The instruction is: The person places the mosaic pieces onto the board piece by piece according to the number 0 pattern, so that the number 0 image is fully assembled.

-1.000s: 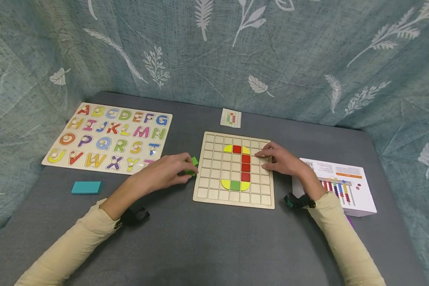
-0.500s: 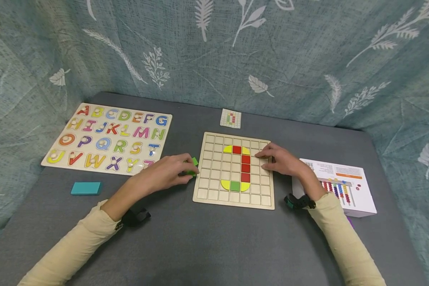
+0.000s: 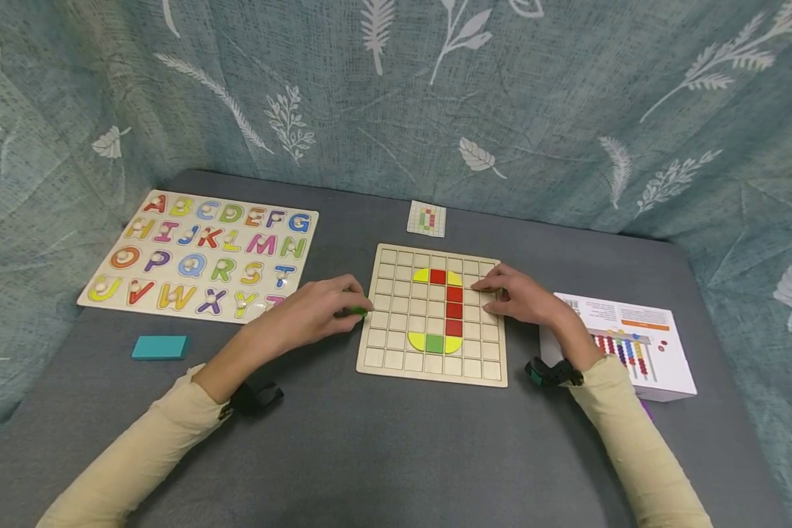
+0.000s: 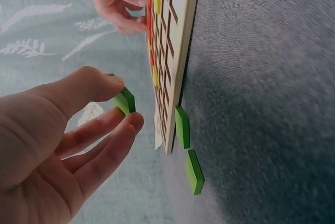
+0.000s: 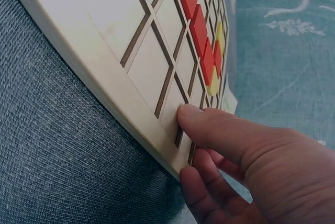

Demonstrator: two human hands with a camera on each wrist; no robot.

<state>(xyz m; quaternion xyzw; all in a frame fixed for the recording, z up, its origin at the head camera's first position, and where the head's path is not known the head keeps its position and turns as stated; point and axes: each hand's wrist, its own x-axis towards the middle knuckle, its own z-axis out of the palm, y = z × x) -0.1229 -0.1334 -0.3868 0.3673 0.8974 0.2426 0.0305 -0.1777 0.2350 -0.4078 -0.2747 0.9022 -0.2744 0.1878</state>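
My left hand is at the left edge of the wooden grid board. In the left wrist view it pinches a green tile between thumb and fingers, above the table. Two more green tiles, one close to the board and another just beyond, lie on the cloth. My right hand rests thumb and fingertips on the board's right side. Set in the grid are red tiles, a green square tile and rounded yellow tiles.
Behind the board lies a small pattern card. At the left are an alphabet puzzle and a teal block. A white box with an abacus picture stands at the right. A leaf-patterned curtain hangs behind the table.
My left hand has shifted slightly right, its fingertips now at the board's edge. The green tiles seen past its fingers earlier are mostly hidden in the head view. My right hand stays put.
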